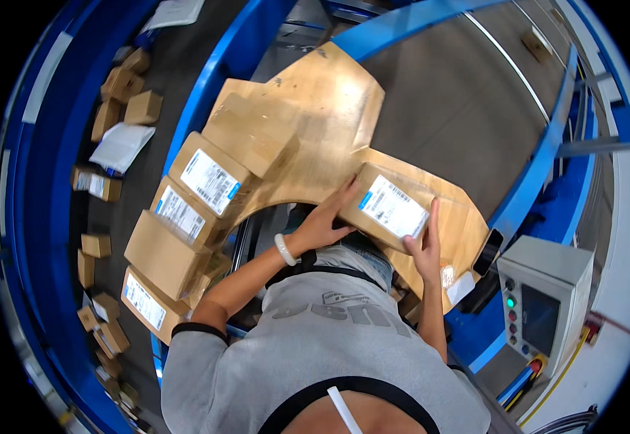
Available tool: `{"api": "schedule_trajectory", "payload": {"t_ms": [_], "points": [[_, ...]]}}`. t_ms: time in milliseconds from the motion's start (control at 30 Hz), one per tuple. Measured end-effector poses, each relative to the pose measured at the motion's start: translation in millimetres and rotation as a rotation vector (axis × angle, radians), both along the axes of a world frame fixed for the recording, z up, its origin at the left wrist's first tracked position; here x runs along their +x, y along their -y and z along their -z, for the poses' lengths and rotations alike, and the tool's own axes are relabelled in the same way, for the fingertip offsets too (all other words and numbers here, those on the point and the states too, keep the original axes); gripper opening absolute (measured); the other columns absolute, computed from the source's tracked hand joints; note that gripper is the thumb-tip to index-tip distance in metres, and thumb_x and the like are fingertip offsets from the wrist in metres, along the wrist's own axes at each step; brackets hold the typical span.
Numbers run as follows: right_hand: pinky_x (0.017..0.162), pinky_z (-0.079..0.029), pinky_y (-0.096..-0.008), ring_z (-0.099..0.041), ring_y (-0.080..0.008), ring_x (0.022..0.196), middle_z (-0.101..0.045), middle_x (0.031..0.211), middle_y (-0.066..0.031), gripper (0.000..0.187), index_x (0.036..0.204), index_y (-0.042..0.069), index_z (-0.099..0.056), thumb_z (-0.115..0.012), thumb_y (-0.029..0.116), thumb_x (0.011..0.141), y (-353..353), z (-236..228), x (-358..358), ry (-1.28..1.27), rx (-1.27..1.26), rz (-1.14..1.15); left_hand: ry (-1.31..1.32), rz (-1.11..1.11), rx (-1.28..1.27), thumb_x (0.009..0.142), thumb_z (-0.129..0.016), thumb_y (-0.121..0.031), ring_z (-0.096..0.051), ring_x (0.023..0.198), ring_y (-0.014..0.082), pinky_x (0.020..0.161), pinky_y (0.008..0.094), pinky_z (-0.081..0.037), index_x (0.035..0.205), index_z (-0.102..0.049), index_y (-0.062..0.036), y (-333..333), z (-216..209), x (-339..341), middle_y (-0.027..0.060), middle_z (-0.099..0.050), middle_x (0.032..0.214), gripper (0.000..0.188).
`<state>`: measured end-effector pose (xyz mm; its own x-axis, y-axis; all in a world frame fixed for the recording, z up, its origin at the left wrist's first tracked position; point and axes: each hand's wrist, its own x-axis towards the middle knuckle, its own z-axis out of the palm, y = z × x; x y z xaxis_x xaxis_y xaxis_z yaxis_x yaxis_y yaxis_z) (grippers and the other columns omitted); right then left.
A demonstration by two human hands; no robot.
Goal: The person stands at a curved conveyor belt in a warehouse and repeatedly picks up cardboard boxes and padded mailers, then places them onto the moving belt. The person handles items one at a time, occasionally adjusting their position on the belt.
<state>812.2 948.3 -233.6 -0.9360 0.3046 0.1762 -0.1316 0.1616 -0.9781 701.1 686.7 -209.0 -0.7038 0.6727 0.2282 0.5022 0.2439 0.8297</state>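
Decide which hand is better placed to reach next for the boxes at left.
Likely the left hand, holding the left side of the labelled cardboard box, nearer the row of boxes; the right hand holds the opposite side, farther away.

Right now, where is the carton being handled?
In the head view, the carton is right of centre, between the left hand and right hand, over the wooden table's right-hand section.

Bare bench (333, 98) is lying open ahead of the left hand (322, 226), giving it room forward. Row of cartons (163, 253) is blocking the left. Held carton (389, 207) is filling the gap between left hand and right hand (427, 249). Narrow bench strip is showing right; black phone (487, 252) and grey control box (544, 296) are obstructing beyond.
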Motion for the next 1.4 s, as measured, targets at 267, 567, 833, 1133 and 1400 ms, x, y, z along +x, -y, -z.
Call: {"api": "schedule_trajectory", "payload": {"t_ms": [267,567,833,1133,1400], "points": [[0.081,-0.06,-0.0368,-0.063,-0.0278,0.116,-0.055,0.139,-0.0222,0.074,0.152,0.002,-0.034,-0.061,0.049,0.101,40.0,35.4,53.8,0.481,-0.936,0.228,0.027,0.085,0.027,0.073,-0.085,-0.006,-0.014,0.157,0.0394,0.124,0.0397,-0.025,0.158,-0.041,-0.0171,-49.3,11.2,13.0,0.0236,-0.008,0.17,0.097],[0.097,-0.059,-0.0434,-0.062,-0.0311,0.119,-0.056,0.14,-0.0191,0.069,0.145,0.003,-0.045,-0.054,0.057,0.102,-59.3,78.6,-123.1,0.056,-0.944,0.297,0.054,0.107,0.046,0.091,-0.075,-0.032,-0.03,0.151,0.0383,0.122,0.0447,-0.031,0.16,-0.028,-0.0046,-39.5,27.2,23.2,0.0257,-0.03,0.162,0.088],[0.108,-0.047,-0.0393,-0.052,-0.029,0.137,-0.05,0.149,-0.0185,0.055,0.154,0.005,-0.037,-0.046,0.033,0.108,197.6,-97.1,-218.2,-0.107,-0.224,-0.79,0.767,-0.411,0.895,0.093,-0.051,-0.066,-0.039,0.146,0.038,0.119,0.0466,-0.038,0.16,-0.024,-0.0051,144.2,5.5,146.2,0.0216,-0.033,0.162,0.095],[0.098,-0.047,-0.034,-0.063,-0.0205,0.114,-0.067,0.123,-0.0111,0.05,0.119,0.004,-0.071,-0.059,0.049,0.101,437.6,-155.7,-136.3,-0.209,0.371,-1.266,0.611,-0.433,1.802,0.077,-0.049,-0.087,-0.027,0.15,0.0489,0.116,0.0621,-0.038,0.163,-0.013,-0.0108,161.3,-17.6,170.1,0.0246,-0.021,0.166,0.12],[0.112,-0.04,-0.0413,-0.053,-0.0263,0.132,-0.057,0.14,-0.0218,0.034,0.104,0.003,-0.057,-0.046,0.034,0.11,123.3,-91.9,-109.1,-0.314,-0.407,-0.835,0.248,-0.474,0.782,0.064,-0.098,-0.039,-0.028,0.151,0.028,0.122,0.043,-0.029,0.164,-0.01,-0.014,118.6,-66.4,134.5,0.0104,-0.023,0.164,0.136]]}}
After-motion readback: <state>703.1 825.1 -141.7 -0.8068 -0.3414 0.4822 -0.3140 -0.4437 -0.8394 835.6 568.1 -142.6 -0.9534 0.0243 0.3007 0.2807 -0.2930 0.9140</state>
